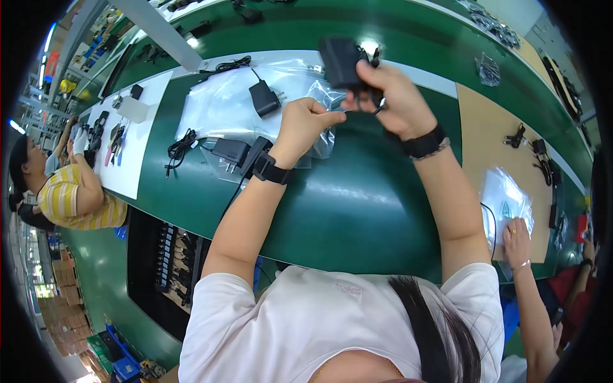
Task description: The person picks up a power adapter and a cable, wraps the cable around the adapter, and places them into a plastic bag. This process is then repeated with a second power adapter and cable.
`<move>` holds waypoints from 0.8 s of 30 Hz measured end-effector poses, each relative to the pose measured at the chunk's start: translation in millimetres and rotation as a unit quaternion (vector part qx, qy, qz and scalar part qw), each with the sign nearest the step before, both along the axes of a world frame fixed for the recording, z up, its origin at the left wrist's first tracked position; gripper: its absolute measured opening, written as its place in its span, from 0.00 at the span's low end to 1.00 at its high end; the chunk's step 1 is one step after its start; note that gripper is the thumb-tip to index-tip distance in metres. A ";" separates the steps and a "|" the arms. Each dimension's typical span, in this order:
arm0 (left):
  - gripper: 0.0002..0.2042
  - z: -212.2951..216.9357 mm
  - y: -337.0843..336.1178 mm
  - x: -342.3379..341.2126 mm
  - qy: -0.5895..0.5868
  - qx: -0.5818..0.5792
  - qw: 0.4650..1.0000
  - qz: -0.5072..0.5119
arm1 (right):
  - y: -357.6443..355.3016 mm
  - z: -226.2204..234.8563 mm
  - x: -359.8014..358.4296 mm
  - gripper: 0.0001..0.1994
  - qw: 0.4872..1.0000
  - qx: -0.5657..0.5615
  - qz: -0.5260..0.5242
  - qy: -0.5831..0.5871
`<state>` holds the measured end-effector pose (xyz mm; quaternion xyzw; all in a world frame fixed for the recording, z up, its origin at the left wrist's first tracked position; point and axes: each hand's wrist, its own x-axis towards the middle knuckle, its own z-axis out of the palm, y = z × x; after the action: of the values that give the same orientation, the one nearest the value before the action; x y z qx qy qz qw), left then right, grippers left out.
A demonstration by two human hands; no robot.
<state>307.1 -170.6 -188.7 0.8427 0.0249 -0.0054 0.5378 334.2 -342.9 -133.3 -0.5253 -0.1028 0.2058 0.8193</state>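
My right hand [401, 96] is raised over the far side of the bench, closed around a black power adapter [340, 62] and its bundled black cord; both are blurred by motion. To its left, my left hand [302, 127] pinches thumb against fingers at the edge of a clear plastic bag [325, 142]. Under and beyond that hand lies a stack of flat clear bags [217, 102], with another black plug adapter [264, 99] on top. Nearer me, a plug adapter [231, 152] rests beside my left wrist, and a coiled black cable [182, 152] lies farther left.
A person in a yellow striped top [80, 195] works at the left. On the right, another person's hand [516, 242] touches clear bags [507, 198] on a brown board [479, 140]. A black crate [143, 274] with several adapters stands below the bench's left edge.
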 end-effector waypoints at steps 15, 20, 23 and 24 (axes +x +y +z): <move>0.06 7.1 13.1 -9.3 -0.019 -0.128 0.992 0.011 | -8.1 -32.1 -11.6 0.16 0.993 0.064 -0.096 -0.017; 0.07 9.0 -2.9 -15.2 0.002 -0.217 0.976 -0.022 | 11.5 -27.4 -24.8 0.14 0.994 0.016 -0.101 0.042; 0.09 16.4 6.4 -9.7 -0.010 -0.278 0.960 0.041 | 4.1 -55.4 -18.3 0.16 0.956 -0.208 -0.121 -0.167; 0.09 16.3 10.3 -8.1 -0.012 -0.279 0.959 0.046 | 3.8 -56.5 -24.7 0.19 0.901 -0.302 -0.137 -0.280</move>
<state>299.1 -160.3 -172.4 0.6570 0.0541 0.0228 0.7516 309.5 -339.1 -189.8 -0.7921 -0.1885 -0.0430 0.5789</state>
